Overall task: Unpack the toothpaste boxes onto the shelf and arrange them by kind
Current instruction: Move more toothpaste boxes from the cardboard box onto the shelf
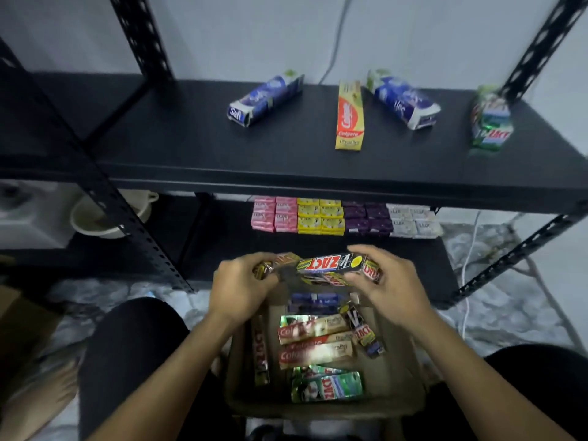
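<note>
Both hands hold a bundle of black Zact toothpaste boxes above a brown crate. My left hand grips the bundle's left end. Around its right end curl the fingers of my right hand. In the crate lie Colgate boxes, a green Zact box, black Zact boxes and a blue box. On the black shelf lie two blue-white boxes, one on the left and one further right, a yellow Colgate box between them and green Zact boxes at the far right.
Stacked soap packs in pink, yellow, purple and white fill the back of the lower shelf. A cream basin sits lower left. Perforated black uprights frame the shelves. A white cable hangs at right. A cardboard box stands at the left edge.
</note>
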